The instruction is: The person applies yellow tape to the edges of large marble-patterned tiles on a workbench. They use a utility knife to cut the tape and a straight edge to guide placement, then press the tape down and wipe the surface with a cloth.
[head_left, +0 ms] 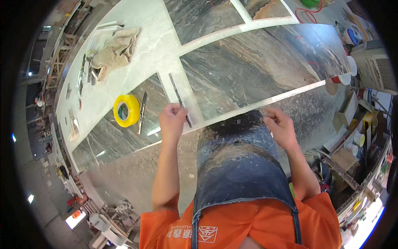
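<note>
Thin metal strip (179, 99): lies on pale inlay of stone slab (248, 66), long axis running away from the worker. Left hand (172, 121) pinches its near end; right hand (280, 126), fingers curled, empty, farther off.

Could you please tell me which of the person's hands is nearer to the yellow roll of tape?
Left. The left hand is just right of the yellow tape roll; the right hand is much farther right, beyond the apron.
</note>
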Demonstrator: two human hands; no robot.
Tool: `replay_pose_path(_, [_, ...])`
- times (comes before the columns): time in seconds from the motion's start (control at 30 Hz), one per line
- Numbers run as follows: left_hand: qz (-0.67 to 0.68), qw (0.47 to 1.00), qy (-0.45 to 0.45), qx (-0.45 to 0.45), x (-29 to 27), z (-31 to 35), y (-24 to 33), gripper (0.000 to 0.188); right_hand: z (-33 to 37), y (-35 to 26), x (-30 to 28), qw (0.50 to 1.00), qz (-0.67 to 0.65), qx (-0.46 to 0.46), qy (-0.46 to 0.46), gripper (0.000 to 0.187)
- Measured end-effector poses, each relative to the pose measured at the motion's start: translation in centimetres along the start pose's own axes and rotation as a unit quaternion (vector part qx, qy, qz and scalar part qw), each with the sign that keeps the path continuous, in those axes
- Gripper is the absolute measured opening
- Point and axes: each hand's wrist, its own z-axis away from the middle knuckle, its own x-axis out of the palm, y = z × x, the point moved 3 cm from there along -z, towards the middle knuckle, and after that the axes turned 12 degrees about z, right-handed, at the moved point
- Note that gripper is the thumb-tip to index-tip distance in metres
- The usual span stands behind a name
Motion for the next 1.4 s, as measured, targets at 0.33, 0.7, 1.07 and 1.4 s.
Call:
replay_pose_path(0.33, [-0.103, 0.994, -0.027, -0.035, 3.8, -2.8, -0.8, 0.027, 1.4, 1.5, -2.7, 0.998, 0.010, 0.019, 0.052, 0.038])
replay_pose_path(0.7, [-0.386, 0.825, -0.240, 0.336, 2.3, -5.3, 4.9, 0.063, 4.2, -1.4, 3.7, 0.996, 0.002, 0.061, 0.064, 0.036])
replay_pose_path(1.07, [-0.502, 0.581, -0.435, 0.471, 4.9, -9.4, 7.4, 0.077, 6.8, -2.4, 6.8, 0.989, 0.016, 0.123, 0.077, 0.037])
replay_pose_path(1.4, [-0.542, 0.526, -0.439, 0.487, 5.3, -9.1, 7.7, 0.076, 6.0, -1.6, 7.9, 0.989, -0.013, 0.129, 0.078, 0.038])
